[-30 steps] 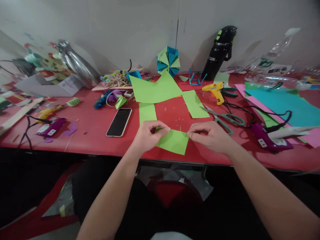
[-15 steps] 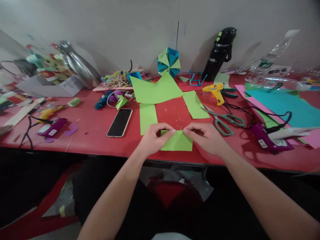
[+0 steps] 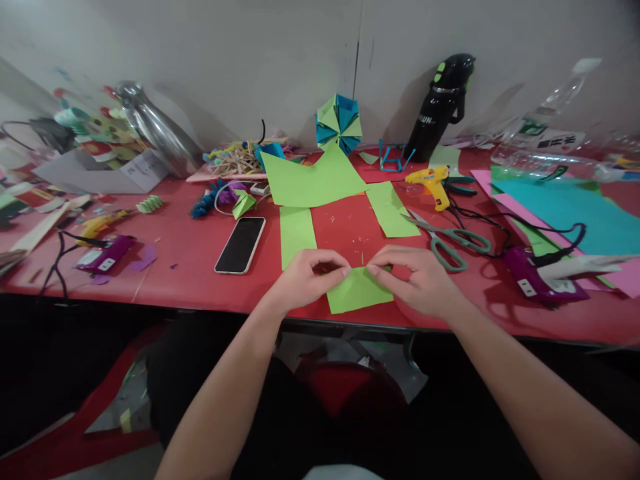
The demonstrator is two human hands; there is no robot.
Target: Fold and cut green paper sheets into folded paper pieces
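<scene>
Between my hands, near the table's front edge, is a small piece of green paper [image 3: 357,293]. My left hand [image 3: 313,277] pinches its upper left part between thumb and fingers. My right hand [image 3: 413,277] pinches the same paper close to its upper right corner. The paper lies slightly tilted, its lower edge rising to the right. Just beyond my left hand lies a green paper strip [image 3: 297,233], and another green strip [image 3: 393,210] lies beyond my right hand. A larger green sheet [image 3: 310,180] with a curved cut edge overlaps both at the back.
Grey-handled scissors [image 3: 447,241] and a yellow glue gun [image 3: 431,183] lie to the right, with black cords running to a purple power box [image 3: 543,283]. A phone [image 3: 241,245] is on the left. A folded paper ball [image 3: 339,125] and a black bottle [image 3: 440,107] stand by the wall.
The small green paper has turned a little and shifted slightly toward me and to the right. Both hands keep their pinch and have hardly moved.
</scene>
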